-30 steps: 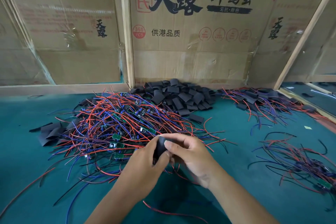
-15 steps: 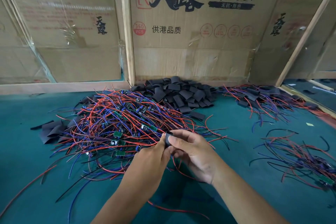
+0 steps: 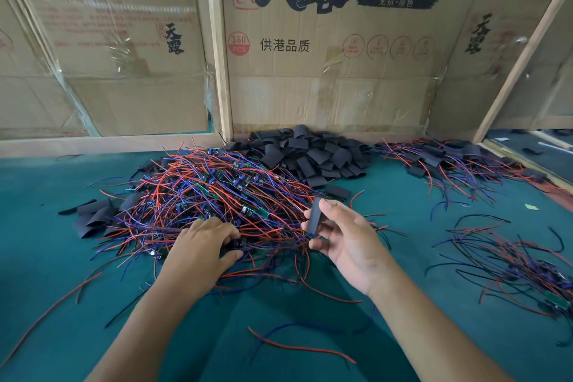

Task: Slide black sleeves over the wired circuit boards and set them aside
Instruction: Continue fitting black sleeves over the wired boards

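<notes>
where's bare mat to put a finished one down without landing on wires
Bare green mat lies between the central wire pile and the sleeved pile at right. More lies far left, in front of the wooden rail. Crowded: around the left hand.

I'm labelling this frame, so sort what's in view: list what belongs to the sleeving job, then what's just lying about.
Job:
- black sleeve pinched in right hand
- left hand reaching into wired board pile
- spare sleeve pile
- sleeved boards

Lying about:
- cardboard boxes
- loose red wire
- green cloth
</notes>
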{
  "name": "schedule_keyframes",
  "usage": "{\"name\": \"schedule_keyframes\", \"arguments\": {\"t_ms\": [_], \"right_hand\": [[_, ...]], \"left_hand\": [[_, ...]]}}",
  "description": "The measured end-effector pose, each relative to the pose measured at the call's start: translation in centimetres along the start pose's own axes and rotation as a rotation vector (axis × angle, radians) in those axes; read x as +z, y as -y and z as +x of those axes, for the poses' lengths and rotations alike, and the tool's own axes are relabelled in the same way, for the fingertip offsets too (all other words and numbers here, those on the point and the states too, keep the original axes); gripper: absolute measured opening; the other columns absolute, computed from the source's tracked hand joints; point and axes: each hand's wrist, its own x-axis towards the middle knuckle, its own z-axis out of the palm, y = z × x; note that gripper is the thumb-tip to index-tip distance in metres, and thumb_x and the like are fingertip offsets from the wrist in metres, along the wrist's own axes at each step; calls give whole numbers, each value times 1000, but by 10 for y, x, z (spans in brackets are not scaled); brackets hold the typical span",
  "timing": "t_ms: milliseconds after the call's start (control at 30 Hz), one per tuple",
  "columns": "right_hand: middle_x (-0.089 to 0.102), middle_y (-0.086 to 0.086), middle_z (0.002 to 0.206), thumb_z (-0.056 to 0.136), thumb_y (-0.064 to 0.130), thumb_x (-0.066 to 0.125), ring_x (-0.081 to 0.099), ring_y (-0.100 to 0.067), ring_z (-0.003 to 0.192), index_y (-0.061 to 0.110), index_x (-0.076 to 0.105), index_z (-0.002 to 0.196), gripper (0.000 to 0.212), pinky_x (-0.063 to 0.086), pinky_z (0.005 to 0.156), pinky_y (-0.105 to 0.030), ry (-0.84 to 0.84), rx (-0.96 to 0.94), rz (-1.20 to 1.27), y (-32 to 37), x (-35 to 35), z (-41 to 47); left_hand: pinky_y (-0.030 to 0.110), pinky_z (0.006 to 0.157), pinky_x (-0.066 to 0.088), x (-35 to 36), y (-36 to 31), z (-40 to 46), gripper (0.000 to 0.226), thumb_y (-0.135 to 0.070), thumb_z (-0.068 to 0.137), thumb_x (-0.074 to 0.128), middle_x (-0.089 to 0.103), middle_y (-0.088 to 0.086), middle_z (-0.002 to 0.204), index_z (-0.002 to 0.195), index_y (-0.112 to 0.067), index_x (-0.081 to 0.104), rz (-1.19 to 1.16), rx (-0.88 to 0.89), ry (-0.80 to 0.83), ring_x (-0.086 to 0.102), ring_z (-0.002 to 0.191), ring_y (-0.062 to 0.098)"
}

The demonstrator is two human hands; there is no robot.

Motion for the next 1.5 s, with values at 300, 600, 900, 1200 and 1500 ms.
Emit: {"name": "schedule_keyframes", "arguments": {"t_ms": [300,600,900,1200,1500], "right_hand": [[70,-12,92,79,32,73,70,-23,80,8,64,101,34,53,56,-28,-26,-48,83,4,-6,2],[69,-9,91,88,18,69,65,-21,81,8,63,101,18,55,60,-27,-93,-225,39,13,-19,8],[63,20,114,81,40,70,62,-7,110,38,60,113,33,53,94,-39,-111,-568,-1114,26,-58,11],[60,15,116,84,25,75,58,-15,115,35,63,114,34,51,92,-22,58,-672,-1094,31,-49,5],[65,7,103,82,15,80,62,-12,97,22,66,109,31,54,84,-20,31,-724,-1102,24,-34,-1]], "left_hand": [[27,83,22,-13,-7,-4,29,-54,81,74,52,-22,91,82,-38,50,27,70,-50,40,95,8],[12,61,41,-49,-10,-14,17,-34,83,77,67,-18,80,98,-37,69,-523,11,-113,58,63,-1],[29,63,31,-70,-2,-22,27,-47,85,66,57,14,69,112,-44,70,-676,37,-229,38,61,16],[20,52,32,-67,-3,-21,24,-40,86,67,52,-12,65,110,-42,72,-687,52,-258,36,57,7],[21,50,29,-66,-8,-21,24,-40,84,68,55,1,66,108,-41,73,-709,28,-254,35,57,9]]}}
